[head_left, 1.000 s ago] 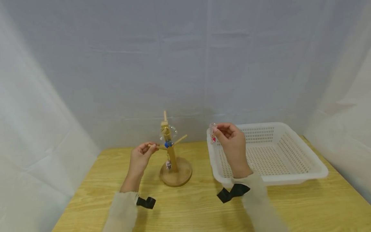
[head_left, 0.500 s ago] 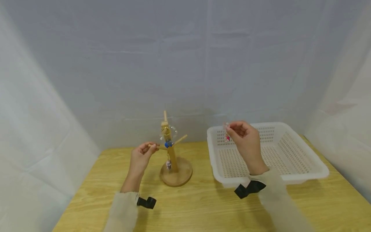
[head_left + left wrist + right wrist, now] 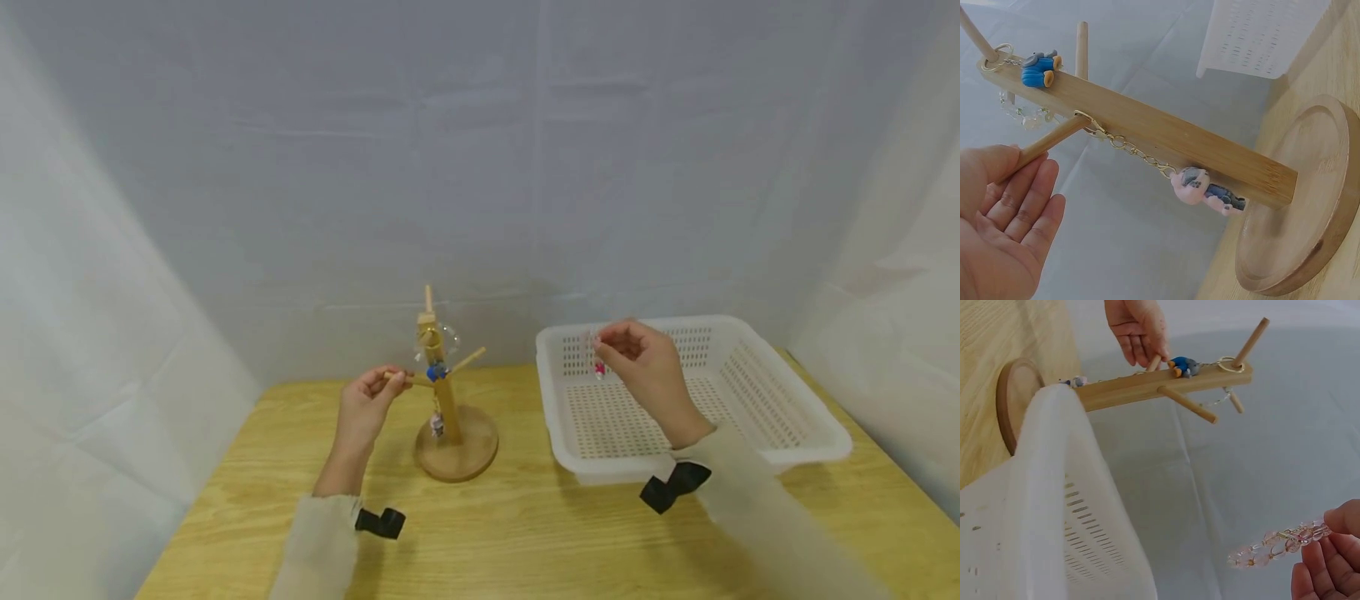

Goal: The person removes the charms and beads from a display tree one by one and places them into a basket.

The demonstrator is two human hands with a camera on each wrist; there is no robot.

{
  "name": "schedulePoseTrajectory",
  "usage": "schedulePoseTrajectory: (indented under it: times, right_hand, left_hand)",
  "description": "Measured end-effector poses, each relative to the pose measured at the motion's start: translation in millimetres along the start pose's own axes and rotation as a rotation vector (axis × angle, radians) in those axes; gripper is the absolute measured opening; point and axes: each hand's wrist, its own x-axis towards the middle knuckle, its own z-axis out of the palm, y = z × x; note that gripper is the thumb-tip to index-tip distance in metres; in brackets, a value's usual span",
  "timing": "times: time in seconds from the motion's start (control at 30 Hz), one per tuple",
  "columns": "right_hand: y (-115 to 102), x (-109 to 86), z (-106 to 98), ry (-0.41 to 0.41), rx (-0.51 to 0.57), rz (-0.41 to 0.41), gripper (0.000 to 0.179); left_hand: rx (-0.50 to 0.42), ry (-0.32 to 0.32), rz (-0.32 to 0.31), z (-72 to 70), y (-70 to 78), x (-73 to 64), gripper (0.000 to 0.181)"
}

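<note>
My left hand [image 3: 365, 406] pinches the end of a peg [image 3: 1054, 139] on a wooden stand [image 3: 1166, 134] with a round base [image 3: 456, 458]. On that same peg, close to the post, hangs a keychain [image 3: 1192, 185] with a pink-and-grey figure. A blue keychain figure [image 3: 1038, 70] hangs from an upper peg, and a clear beaded bracelet [image 3: 1025, 117] is behind the post. My right hand [image 3: 647, 371] holds a clear pinkish beaded bracelet [image 3: 1279, 544] between thumb and fingers. From it a bright pink charm [image 3: 600, 369] dangles over the basket's left side in the head view.
A white perforated plastic basket [image 3: 693, 458] stands on the right of the wooden table [image 3: 480, 537], under my right hand. Another peg [image 3: 468, 360] sticks out to the stand's right. A pale cloth [image 3: 480, 167] hangs behind and along the sides.
My right hand has moved right with the bracelet, from the basket's left rim to over its inside. The charm now hangs lower below the fingers. My left hand stays on the peg.
</note>
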Motion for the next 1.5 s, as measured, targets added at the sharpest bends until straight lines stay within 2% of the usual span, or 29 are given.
schedulePoseTrajectory:
  times: [0.33, 0.63, 0.83, 0.97, 1.5]
  right_hand:
    - [21, -1.2, -2, -0.157, -0.134, 0.077, 0.012]
    - [42, 1.1, -6, -0.278, -0.098, 0.22, 0.018]
    - [49, 3.9, -10, -0.301, -0.096, 0.344, 0.021]
    - [53, 4.9, -11, -0.309, -0.077, 0.391, 0.019]
    - [58, 7.7, -11, -0.297, -0.098, 0.395, 0.017]
  left_hand:
    - [-0.006, 0.001, 0.002, -0.7, -1.2, 0.0, 0.007]
    - [0.002, 0.003, -0.008, -0.1, 0.1, 0.1, 0.008]
    - [0.001, 0.0, -0.01, -1.8, 0.2, -0.2, 0.01]
    - [-0.004, -0.002, -0.012, -1.5, 0.1, 0.0, 0.01]
    - [-0.001, -0.01, 0.007, -2.2, -1.6, 2.3, 0.011]
